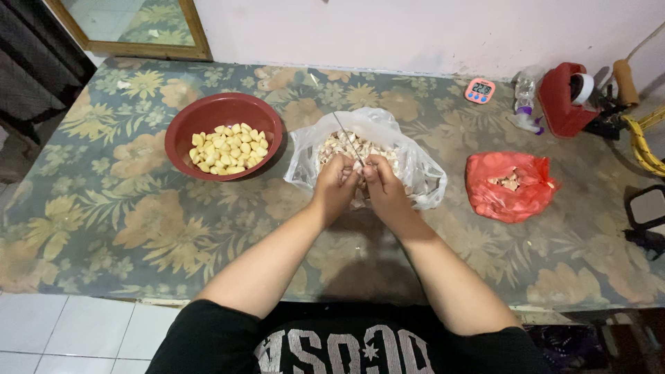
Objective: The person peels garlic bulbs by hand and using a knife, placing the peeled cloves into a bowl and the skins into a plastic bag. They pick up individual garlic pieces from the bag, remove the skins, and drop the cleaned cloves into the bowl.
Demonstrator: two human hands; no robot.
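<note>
— Black shirt [346,343] at the bottom edge, that's me, forearms running up to the work. My left hand [334,185] and right hand [383,188] are pressed together over the clear plastic bag [415,170].

— What have you got hold of?

— Both hands are curled tight around something small. I take it for a garlic clove, but my fingers hide it, so I can't say how it sits. A thin knife [348,143] sticks up and away from my knuckles; which hand holds the handle I can't tell from here.

— And the rest of the garlic?

— Unpeeled cloves [350,147] fill the bag, right under my hands. Peeled ones [228,149] lie in the red bowl [185,128], well off to my left. A red bag [511,197] with what look like skins sits to my right.

— What worries you?

— The blade works very close to my fingertips. If the clove is slick and slips, I'd guess the edge goes into a thumb. Also, the bag is soft and open; a nudge from my wrists could slump it and roll cloves across the flowered tablecloth [125,208].

— Anything further out?

— A small pink timer [479,90] and a red tape dispenser [566,97] stand by the wall, well apart from me. No trouble there, I think.
</note>
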